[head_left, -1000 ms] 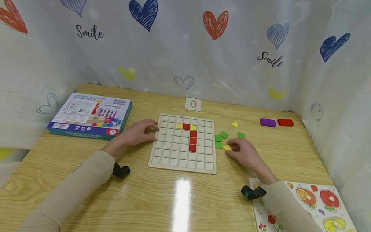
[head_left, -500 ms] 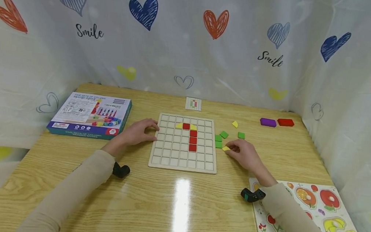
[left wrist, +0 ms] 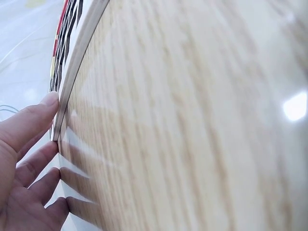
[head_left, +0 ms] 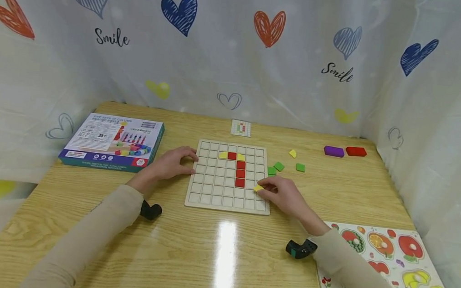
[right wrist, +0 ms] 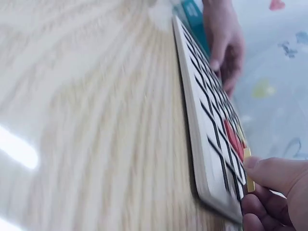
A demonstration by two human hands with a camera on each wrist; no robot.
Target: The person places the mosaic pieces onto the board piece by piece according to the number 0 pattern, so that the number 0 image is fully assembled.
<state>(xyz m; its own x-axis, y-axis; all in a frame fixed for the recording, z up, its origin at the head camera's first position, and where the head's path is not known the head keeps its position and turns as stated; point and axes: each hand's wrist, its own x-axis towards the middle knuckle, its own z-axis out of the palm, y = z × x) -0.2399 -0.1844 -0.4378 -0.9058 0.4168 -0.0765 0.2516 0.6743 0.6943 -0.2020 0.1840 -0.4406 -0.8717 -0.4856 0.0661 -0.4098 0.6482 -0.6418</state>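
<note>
A pale wooden grid board (head_left: 211,201) lies in the middle of the table in the head view. Several red tiles (head_left: 240,174) form a column on it, with one more red tile and yellow rounded tiles (head_left: 223,155) in a row above. My right hand (head_left: 283,195) pinches a yellow tile (head_left: 258,188) with a curved edge over the board's right side; the right wrist view shows this yellow tile (right wrist: 249,171) between thumb and fingers. At the board's left edge rests my left hand (head_left: 171,162), its thumb and fingertips touching the rim (left wrist: 72,72) in the left wrist view.
Green tiles (head_left: 279,166) and a yellow tile (head_left: 292,153) lie right of the board. Behind it is a pattern card (head_left: 241,128). A boxed set (head_left: 113,143) stands left, purple (head_left: 334,151) and red blocks (head_left: 356,151) far right, a fruit puzzle board (head_left: 392,268) near right.
My right hand has moved left from beside the green tiles to over the board's right edge, carrying the yellow tile. My left hand has stayed at the board's left edge.
</note>
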